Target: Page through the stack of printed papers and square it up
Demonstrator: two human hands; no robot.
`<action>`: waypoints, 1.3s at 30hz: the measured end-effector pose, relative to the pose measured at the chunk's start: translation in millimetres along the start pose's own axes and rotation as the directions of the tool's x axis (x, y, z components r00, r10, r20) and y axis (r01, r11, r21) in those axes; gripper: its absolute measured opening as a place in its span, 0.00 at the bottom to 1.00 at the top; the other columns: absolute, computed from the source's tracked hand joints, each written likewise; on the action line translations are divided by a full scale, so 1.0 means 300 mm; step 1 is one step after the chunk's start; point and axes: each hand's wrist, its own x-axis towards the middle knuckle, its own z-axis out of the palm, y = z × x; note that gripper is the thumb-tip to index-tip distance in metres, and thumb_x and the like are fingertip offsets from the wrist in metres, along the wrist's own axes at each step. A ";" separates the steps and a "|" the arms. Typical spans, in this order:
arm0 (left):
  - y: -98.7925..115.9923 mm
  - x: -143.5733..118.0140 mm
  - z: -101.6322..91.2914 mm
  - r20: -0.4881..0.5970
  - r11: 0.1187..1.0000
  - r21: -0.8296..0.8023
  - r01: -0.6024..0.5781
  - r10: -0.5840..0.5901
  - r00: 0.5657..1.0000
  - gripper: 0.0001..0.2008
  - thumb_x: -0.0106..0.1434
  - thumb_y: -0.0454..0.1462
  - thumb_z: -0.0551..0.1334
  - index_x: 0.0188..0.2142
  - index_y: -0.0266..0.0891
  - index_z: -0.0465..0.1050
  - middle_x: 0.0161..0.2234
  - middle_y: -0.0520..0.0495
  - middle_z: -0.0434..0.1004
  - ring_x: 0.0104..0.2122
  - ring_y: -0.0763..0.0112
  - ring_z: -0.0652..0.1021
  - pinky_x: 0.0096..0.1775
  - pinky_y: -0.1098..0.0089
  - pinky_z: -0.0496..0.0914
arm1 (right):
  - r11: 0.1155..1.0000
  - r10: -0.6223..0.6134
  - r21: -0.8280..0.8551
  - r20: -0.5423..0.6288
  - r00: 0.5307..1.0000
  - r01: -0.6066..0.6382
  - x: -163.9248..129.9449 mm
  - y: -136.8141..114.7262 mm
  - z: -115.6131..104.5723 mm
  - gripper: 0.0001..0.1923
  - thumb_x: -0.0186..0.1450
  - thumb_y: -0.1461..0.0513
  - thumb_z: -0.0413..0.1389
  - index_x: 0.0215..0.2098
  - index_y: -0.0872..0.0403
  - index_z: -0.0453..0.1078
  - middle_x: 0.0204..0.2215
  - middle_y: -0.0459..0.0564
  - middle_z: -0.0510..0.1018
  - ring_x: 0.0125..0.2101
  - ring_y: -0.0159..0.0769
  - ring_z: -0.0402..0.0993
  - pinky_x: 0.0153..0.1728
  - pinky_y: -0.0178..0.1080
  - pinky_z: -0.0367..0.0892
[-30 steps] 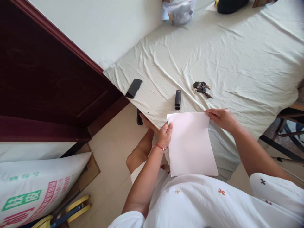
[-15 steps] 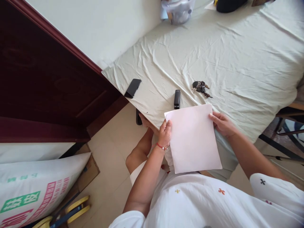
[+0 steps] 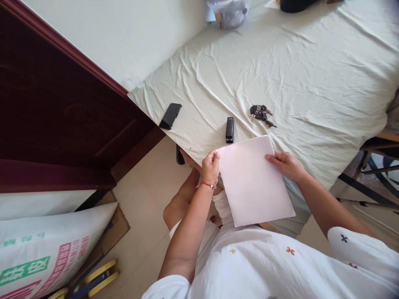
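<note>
A white sheet of paper (image 3: 254,182) is held over the near edge of the table (image 3: 311,62), its far end lying over the pale wrinkled cloth (image 3: 243,70) and its near end hanging out above the person's lap. The left hand (image 3: 210,167) pinches the sheet's far left corner, at about ten o'clock from its middle, thumb and fingers closed on the edge; a red cord circles that wrist. The right hand (image 3: 285,164) rests at the sheet's right edge, at about two o'clock, fingers laid flat on top of the paper and closed against it. Just beyond the sheet's far edge, at eleven o'clock, a small black stapler (image 3: 230,129) lies on the cloth, near the paper but apart from it. At one o'clock from the sheet sits a bunch of keys (image 3: 261,114), a little farther off. A black phone (image 3: 170,116) lies near the table's left corner, well apart, at about ten o'clock. Far away at twelve o'clock, at the table's back edge, stands a clear plastic bag (image 3: 229,12). On the floor at eight o'clock lies a printed white sack (image 3: 46,245).
</note>
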 end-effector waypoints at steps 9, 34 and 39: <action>0.016 0.067 0.037 0.030 0.989 0.056 0.136 -0.138 0.990 0.13 0.63 0.46 0.66 0.31 0.38 0.75 0.24 0.54 0.72 0.26 0.73 0.71 0.31 0.73 0.67 | 0.982 0.151 0.130 -0.090 0.984 -0.139 0.003 -0.038 0.026 0.17 0.65 0.47 0.64 0.37 0.51 0.76 0.31 0.51 0.85 0.26 0.41 0.81 0.24 0.37 0.75; 0.040 0.246 0.116 -0.019 0.857 0.513 0.045 -0.040 0.999 0.14 0.65 0.28 0.61 0.48 0.38 0.79 0.37 0.43 0.85 0.41 0.62 0.83 0.50 0.64 0.75 | 0.939 0.290 0.255 -0.239 0.927 -0.229 0.065 -0.056 0.010 0.09 0.68 0.60 0.57 0.38 0.53 0.79 0.27 0.51 0.85 0.21 0.40 0.79 0.22 0.37 0.74; 0.075 0.222 0.083 0.229 0.669 0.633 -0.389 0.318 0.920 0.31 0.61 0.21 0.52 0.56 0.43 0.81 0.59 0.43 0.82 0.63 0.61 0.76 0.68 0.55 0.65 | 0.945 0.260 0.260 -0.235 0.937 -0.197 0.063 -0.061 0.007 0.07 0.64 0.58 0.61 0.35 0.52 0.80 0.26 0.52 0.84 0.21 0.43 0.79 0.20 0.40 0.73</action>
